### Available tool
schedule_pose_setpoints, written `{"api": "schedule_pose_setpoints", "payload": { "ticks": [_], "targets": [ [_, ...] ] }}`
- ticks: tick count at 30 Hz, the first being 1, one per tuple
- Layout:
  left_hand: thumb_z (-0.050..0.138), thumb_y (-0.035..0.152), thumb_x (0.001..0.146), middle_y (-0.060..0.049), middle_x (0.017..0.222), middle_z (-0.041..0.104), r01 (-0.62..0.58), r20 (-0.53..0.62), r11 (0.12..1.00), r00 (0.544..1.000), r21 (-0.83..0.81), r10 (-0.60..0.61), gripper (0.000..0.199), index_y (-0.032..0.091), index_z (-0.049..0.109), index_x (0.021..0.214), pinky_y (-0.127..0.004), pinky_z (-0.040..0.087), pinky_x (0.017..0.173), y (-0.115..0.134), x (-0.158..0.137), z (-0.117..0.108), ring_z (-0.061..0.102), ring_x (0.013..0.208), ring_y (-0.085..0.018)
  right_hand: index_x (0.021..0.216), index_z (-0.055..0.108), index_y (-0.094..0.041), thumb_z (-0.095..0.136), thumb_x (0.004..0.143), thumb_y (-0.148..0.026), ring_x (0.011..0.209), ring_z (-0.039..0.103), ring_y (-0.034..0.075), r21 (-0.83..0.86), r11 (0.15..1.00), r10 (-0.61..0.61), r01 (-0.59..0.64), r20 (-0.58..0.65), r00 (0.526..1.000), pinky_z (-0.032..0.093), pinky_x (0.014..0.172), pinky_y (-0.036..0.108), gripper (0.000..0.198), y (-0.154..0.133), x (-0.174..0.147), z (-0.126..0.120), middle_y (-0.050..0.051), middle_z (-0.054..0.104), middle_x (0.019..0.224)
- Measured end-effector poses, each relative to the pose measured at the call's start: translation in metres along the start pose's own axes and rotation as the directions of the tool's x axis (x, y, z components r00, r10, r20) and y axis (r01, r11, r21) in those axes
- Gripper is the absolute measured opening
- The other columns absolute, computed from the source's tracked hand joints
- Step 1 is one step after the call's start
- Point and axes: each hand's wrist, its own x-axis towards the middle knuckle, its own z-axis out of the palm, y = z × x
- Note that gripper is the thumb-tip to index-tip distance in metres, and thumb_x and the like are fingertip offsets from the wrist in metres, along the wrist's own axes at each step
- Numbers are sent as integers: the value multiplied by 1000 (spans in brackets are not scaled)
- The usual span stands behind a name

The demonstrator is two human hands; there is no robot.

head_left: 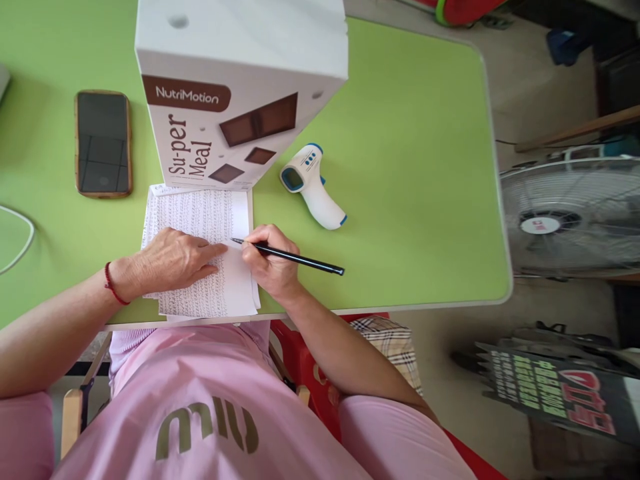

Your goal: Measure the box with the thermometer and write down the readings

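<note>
A black pen (305,260) is gripped in my right hand (274,267), its tip touching or just above the top sheet of a small stack of paper (240,287). Rows of dense handwriting cover much of that sheet, with a bare strip along its right side. My left hand (177,259), with a red bracelet (111,283) at the wrist, rests on the writing. Its index finger stretches toward the pen tip and it holds nothing. The far end of the stack meets a tall white box (200,67) printed "NutriMotion Su-per Meal".
On the green table (415,167) lie a white infrared thermometer (315,187) right of the box and a phone in a brown case (103,147) to its left. A white cable (25,250) curves at the left edge. Beyond the table's right edge stands a fan (565,220).
</note>
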Motion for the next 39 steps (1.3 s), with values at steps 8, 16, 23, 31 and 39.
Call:
{"api": "schedule_pose_setpoints", "payload": {
  "ticks": [8, 16, 23, 31, 39],
  "targets": [
    [63, 29, 98, -1, 75, 75, -1, 2, 1000, 1000, 5, 1, 29, 19, 67, 124, -27, 24, 43, -1, 0, 0, 65, 53, -15, 77, 52, -25, 58, 88, -23, 52, 49, 11, 31, 998, 49, -48, -16, 999, 42, 50, 26, 12, 1, -2, -1, -6, 56, 62],
    [66, 31, 97, 0, 73, 74, 8, 8, 1000, 1000, 4, -8, 29, 19, 68, 123, -28, 22, 43, -2, -1, 0, 65, 53, -17, 76, 51, -25, 58, 87, -22, 51, 48, 11, 6, 998, 55, -55, -56, 997, 41, 49, 26, 14, 1, -2, 1, -7, 54, 60],
    [65, 30, 97, 0, 74, 75, -1, 3, 1000, 1000, 5, 1, 29, 19, 67, 123, -28, 24, 43, -2, -1, 1, 65, 53, -17, 75, 50, -25, 58, 84, -17, 51, 48, 10, 20, 999, 34, -33, -23, 999, 40, 50, 25, 14, 1, -2, -1, -7, 54, 61],
    [64, 31, 98, 0, 74, 74, 0, 13, 1000, 1000, 10, 0, 30, 18, 67, 125, -28, 25, 43, -2, 0, 0, 65, 54, -17, 76, 51, -25, 58, 87, -17, 51, 47, 10, 68, 997, 51, -46, -65, 997, 41, 50, 25, 15, -1, -2, 0, -7, 55, 61],
    [66, 32, 97, 0, 75, 75, 1, 7, 1000, 1000, 12, -1, 29, 19, 67, 124, -29, 24, 42, -2, -1, 1, 67, 55, -18, 77, 53, -25, 58, 87, -20, 51, 48, 10, 45, 998, 53, -51, -42, 998, 42, 51, 25, 13, -1, -2, 0, -7, 56, 61]
  ]
}}
